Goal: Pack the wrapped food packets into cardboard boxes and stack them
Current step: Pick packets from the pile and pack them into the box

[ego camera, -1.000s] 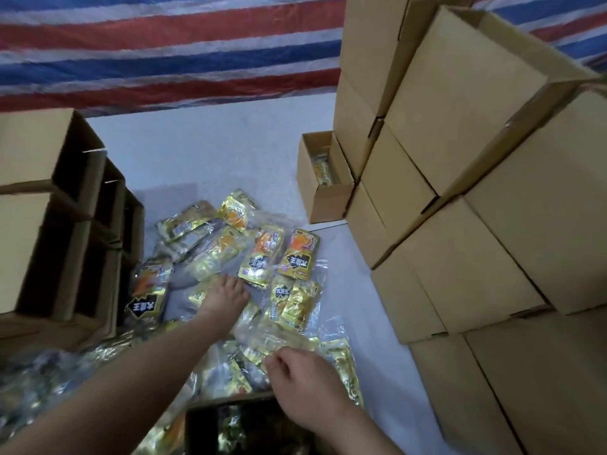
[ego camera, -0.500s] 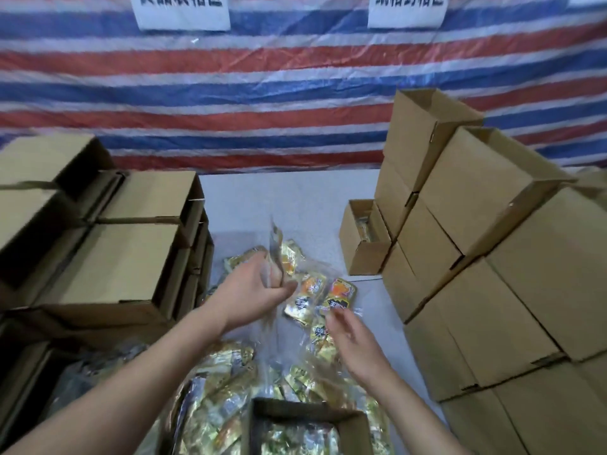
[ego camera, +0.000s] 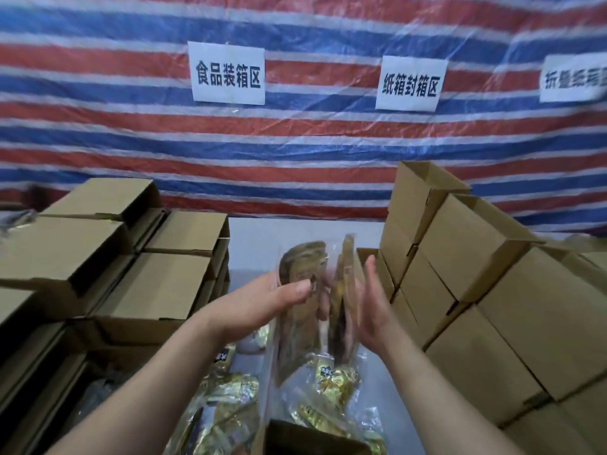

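Gripping crinkly packets (ego camera: 300,290), hands (ego camera: 328,300).

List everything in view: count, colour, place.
held packets: a few, gold-brown in clear wrap, upright between the hands, exact count unclear
loose packets: a pile, gold and yellow, on the table below the hands
open box: one, brown, bottom centre, interior dark
left boxes: a stack, brown cardboard, left of the table
right boxes: a stack, brown cardboard, right of the table
table: one, white-grey, centre
tarp: one, red, blue and white stripes, backdrop
signs: three, white with black characters, on the tarp; the right one is cut off
left hand: grips the packets, thumb on front
right hand: flat against the packets' right side
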`<state>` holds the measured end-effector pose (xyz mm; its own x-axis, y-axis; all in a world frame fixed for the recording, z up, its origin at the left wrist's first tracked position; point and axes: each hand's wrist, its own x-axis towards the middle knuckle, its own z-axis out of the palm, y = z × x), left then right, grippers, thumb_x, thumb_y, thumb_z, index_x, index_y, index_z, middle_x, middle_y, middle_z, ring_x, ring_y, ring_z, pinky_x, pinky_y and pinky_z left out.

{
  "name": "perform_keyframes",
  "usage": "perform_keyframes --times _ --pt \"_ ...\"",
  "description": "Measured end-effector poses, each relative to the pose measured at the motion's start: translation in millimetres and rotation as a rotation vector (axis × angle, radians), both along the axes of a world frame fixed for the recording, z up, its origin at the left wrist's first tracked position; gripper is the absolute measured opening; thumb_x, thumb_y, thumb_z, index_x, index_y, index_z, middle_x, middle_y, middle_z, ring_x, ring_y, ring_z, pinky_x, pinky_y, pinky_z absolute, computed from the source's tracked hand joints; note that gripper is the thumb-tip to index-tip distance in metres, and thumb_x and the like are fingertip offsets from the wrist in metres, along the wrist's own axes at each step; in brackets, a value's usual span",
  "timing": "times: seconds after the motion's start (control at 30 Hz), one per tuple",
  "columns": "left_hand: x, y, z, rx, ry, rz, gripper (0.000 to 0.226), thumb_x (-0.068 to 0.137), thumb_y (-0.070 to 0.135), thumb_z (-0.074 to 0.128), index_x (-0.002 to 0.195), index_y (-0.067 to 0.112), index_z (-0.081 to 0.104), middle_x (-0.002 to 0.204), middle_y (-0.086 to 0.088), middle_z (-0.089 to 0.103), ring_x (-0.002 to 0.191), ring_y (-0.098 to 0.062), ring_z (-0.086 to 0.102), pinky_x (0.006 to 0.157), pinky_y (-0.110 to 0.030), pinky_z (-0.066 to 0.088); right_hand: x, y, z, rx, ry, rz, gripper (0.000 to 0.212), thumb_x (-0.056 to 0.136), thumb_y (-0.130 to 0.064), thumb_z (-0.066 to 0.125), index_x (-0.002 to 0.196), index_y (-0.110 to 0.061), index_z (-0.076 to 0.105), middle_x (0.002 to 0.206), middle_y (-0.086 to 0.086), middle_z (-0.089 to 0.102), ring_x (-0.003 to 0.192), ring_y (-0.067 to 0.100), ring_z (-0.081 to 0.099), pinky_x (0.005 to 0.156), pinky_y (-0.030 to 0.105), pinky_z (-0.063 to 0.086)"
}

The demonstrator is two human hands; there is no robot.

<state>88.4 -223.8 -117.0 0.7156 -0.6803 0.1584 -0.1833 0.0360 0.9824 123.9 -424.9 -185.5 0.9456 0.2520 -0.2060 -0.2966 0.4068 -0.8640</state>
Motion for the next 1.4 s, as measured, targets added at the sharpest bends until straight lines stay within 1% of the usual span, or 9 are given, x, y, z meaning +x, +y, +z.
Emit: perform_keyframes --times 0.27,0.43,0.53,0.7,0.8,0.93,1.07,1.23,1.4 --pt "8.1 -27.5 -11.9 0.112 0.151 0.544 0.078 0.069 0.092 0.042 0.095 0.025 0.072 0.088 0.006 0.075 0.085 -0.007 0.071 0.075 -0.030 0.051 -20.2 20.0 10.2 0.286 -0.102 0.019 0.092 0.088 -0.082 0.034 0.139 -0.010 0.056 0.142 0.024 0.053 0.132 0.040 0.051 0.106 0.051 0.044" --pt "3.4 -63.0 -31.0 0.196 0.033 0.829 0.063 0.083 0.077 0.037 0.107 0.024 0.061 0.112 -0.001 0.062 0.111 -0.006 0.059 0.094 -0.026 0.046 -33.3 39.0 9.6 -0.084 -0.104 -0.002 0.078 0.084 -0.074 0.045 0.133 -0.015 0.062 0.131 0.015 0.064 0.128 0.028 0.057 0.111 0.047 0.040" --pt "2.1 -69.3 -32.3 0.150 0.179 0.689 0.078 0.096 0.068 0.016 0.152 0.017 0.034 0.158 -0.004 0.032 0.147 -0.020 0.028 0.121 -0.046 0.022 -44.9 28.6 5.7 -0.182 -0.093 0.056 0.084 0.068 -0.072 0.066 0.139 -0.027 0.054 0.130 0.004 0.066 0.122 0.022 0.062 0.107 0.045 0.045" --pt "-9.2 -57.7 -37.4 0.123 0.294 0.381 0.031 0.107 0.044 0.023 0.126 0.036 0.046 0.125 0.024 0.044 0.126 -0.008 0.035 0.103 -0.017 0.030 -55.3 -6.3 -10.9 -0.249 -0.108 0.054 0.065 0.067 -0.039 0.080 0.128 -0.026 0.058 0.112 0.013 0.072 0.101 0.031 0.070 0.084 0.046 0.057" --pt "-13.0 -29.7 -59.0 0.168 0.332 0.384 0.059 0.103 0.055 0.032 0.155 0.027 0.026 0.156 0.015 0.029 0.143 -0.009 0.028 0.115 -0.030 0.022 -61.5 -26.3 -19.8 -0.401 -0.132 0.062 0.075 0.064 -0.042 0.079 0.132 -0.017 0.056 0.114 0.012 0.072 0.105 0.034 0.068 0.094 0.055 0.052" --pt "-37.9 10.4 -130.8 0.471 0.253 0.501 0.052 0.101 0.054 0.038 0.147 0.029 0.040 0.149 0.006 0.046 0.122 -0.005 0.046 0.100 -0.026 0.036 -77.6 -41.4 -23.8 -0.798 -0.299 0.206 0.077 0.058 -0.065 0.074 0.128 -0.054 0.046 0.117 -0.030 0.065 0.107 -0.008 0.061 0.083 0.013 0.047" --pt "-69.0 20.8 -204.9 0.652 0.281 0.423 0.056 0.102 0.054 0.039 0.150 0.025 0.037 0.154 0.007 0.039 0.137 -0.010 0.038 0.109 -0.023 0.030 -85.3 -30.5 -35.8 -1.122 -0.382 0.548 0.068 0.067 -0.068 0.067 0.119 -0.084 0.027 0.121 -0.062 0.034 0.116 -0.030 0.038 0.087 -0.005 0.031" --pt "-85.0 12.2 -239.5 0.612 0.318 0.445 0.033 0.106 0.043 0.033 0.115 0.028 0.060 0.117 0.006 0.063 0.111 -0.012 0.056 0.100 -0.026 0.042 -94.7 -4.0 -76.3 -1.218 -0.339 0.926 0.062 0.088 -0.056 0.061 0.143 -0.059 0.034 0.151 -0.035 0.033 0.138 -0.013 0.030 0.117 0.018 0.024" --pt "-87.2 19.9 -247.6 0.535 0.368 0.471 0.036 0.106 0.047 0.030 0.103 0.029 0.061 0.106 0.009 0.064 0.103 -0.005 0.058 0.094 -0.027 0.043 -94.4 12.6 -92.5 -1.294 -0.334 1.006 0.057 0.093 -0.051 0.054 0.147 -0.051 0.033 0.154 -0.018 0.040 0.138 0.005 0.040 0.116 0.032 0.032"
